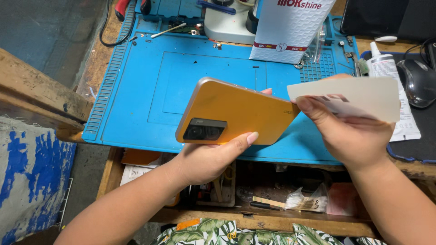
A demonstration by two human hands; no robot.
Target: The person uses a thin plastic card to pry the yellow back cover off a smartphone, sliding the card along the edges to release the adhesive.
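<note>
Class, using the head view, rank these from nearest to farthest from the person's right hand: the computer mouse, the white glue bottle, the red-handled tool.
From the right hand:
1. White glue bottle, just above and to its right.
2. Computer mouse, further right, at the frame's edge.
3. Red-handled tool, far off at the top left.

I see the phone (236, 113) at the centre of the frame, back side up, above the work mat (136, 104) that fills the upper middle. My left hand (209, 156) is just below the phone, gripping it from underneath. My right hand (345, 131) sits to the right of the phone, with a paper sheet (359, 93) pinched above it, the sheet's left end next to the phone's right end. A padded bag (290, 29) stands on the mat at top centre; a microscope base (227, 25) is left of it. A glue bottle (390, 86) and a mouse (418, 81) lie at the right edge. An open drawer (272, 199) lies below the mat.
</note>
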